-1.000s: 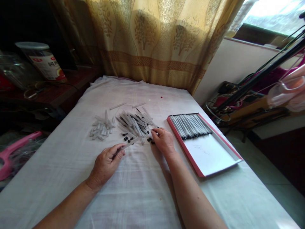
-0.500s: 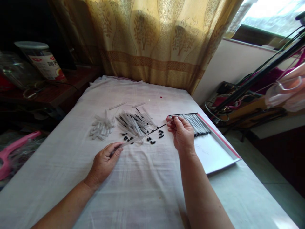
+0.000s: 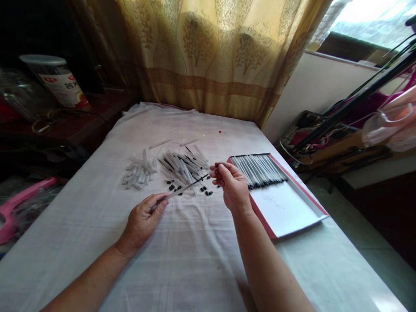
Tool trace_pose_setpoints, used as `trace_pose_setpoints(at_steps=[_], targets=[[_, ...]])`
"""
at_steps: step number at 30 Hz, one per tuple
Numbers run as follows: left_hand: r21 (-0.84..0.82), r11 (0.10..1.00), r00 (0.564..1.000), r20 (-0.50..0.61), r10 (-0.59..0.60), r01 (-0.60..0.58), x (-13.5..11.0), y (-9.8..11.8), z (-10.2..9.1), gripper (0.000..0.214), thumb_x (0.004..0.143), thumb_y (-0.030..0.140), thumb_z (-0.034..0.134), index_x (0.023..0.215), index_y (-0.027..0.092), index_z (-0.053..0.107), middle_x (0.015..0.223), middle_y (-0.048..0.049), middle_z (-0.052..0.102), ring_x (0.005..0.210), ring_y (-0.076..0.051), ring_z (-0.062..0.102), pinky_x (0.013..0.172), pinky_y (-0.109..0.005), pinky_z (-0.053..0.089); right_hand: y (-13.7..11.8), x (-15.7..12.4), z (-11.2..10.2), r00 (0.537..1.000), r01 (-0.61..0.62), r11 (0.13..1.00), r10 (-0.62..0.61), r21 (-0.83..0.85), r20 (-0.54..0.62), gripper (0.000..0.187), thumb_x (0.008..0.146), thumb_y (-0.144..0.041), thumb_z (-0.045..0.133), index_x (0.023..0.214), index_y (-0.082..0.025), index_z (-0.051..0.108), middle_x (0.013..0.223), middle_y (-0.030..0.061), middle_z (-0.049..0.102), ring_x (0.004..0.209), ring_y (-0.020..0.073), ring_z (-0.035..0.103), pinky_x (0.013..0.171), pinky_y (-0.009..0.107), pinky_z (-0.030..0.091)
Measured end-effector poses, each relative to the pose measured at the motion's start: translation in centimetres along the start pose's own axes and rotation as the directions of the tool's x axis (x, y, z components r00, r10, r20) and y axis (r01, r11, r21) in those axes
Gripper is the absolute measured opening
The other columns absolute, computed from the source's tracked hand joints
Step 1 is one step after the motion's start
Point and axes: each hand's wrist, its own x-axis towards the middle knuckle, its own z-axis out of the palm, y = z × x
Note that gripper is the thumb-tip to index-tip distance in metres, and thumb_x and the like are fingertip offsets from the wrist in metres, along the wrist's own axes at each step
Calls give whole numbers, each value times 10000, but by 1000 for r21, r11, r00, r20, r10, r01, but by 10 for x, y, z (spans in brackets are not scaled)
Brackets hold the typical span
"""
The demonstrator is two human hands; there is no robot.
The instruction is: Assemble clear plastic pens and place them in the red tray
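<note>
My left hand (image 3: 142,219) is closed around the lower end of a translucent pen barrel (image 3: 176,192) pointing up to the right. Between the thumb and fingers of my right hand (image 3: 233,185) is a thin dark ink refill (image 3: 199,179), its far end at or inside the barrel's opening. Behind both hands lies a heap of loose barrels and dark refills (image 3: 178,167), with small black plugs (image 3: 171,187) scattered in front of it. Left of the heap is a pile of clear pen caps (image 3: 138,173).
Right of my right hand stands a shallow red-edged box lid (image 3: 300,206) with a row of pens (image 3: 260,169) in it. A white cloth (image 3: 195,260) covers the table. At left are a dark cabinet with a plastic jar (image 3: 61,82) and a pink handle (image 3: 26,201).
My right hand has moved left and slightly down toward my left hand, and less of the refill shows between them. My left hand has stayed nearly still.
</note>
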Motion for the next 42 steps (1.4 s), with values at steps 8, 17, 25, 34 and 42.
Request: trace_pose_setpoints(at_steps=[8, 17, 25, 34, 42], targets=[[20, 1000, 999, 30, -18, 18, -2, 0, 1, 374, 870, 472, 539, 1060, 207, 723, 1017, -71, 763, 934, -223, 714, 882, -328, 553, 26, -15, 14, 980, 13, 954, 47, -299, 194, 227, 755, -392, 678, 856, -206, 760, 832, 49, 750, 682, 167, 684, 516, 233, 508], [20, 999, 997, 59, -48, 47, -3, 1, 0, 348, 878, 455, 523, 1058, 205, 685, 911, -47, 772, 849, -209, 724, 813, -302, 561, 32, -44, 25, 858, 459, 687, -180, -563, 480, 385, 972, -371, 395, 960, -233, 755, 889, 71, 751, 856, 209, 705, 819, 329, 530], [27, 998, 997, 37, -63, 62, -3, -4, 1, 346, 868, 453, 526, 1044, 206, 692, 927, -48, 766, 839, -201, 714, 818, -295, 564, 36, -17, -26, 927, 376, 592, -247, -713, 283, 191, 865, -301, 566, 936, -256, 738, 924, 44, 759, 869, 218, 704, 822, 340, 535], [33, 999, 997, 69, 17, -19, 0, 1, -1, 329, 885, 431, 523, 1021, 211, 724, 991, -59, 760, 924, -212, 710, 858, -308, 565, 39, -19, -61, 945, 328, 307, -89, -894, 316, 215, 834, -247, 603, 995, -248, 744, 987, 40, 717, 732, 171, 662, 742, 301, 508], [59, 996, 995, 77, 66, -71, -2, -3, 0, 296, 897, 409, 538, 1032, 222, 724, 977, -40, 759, 902, -196, 714, 852, -288, 566, 39, -18, -56, 926, 378, 262, -80, -888, 370, 132, 834, -220, 591, 872, -217, 718, 885, 56, 698, 788, 199, 653, 753, 306, 488]])
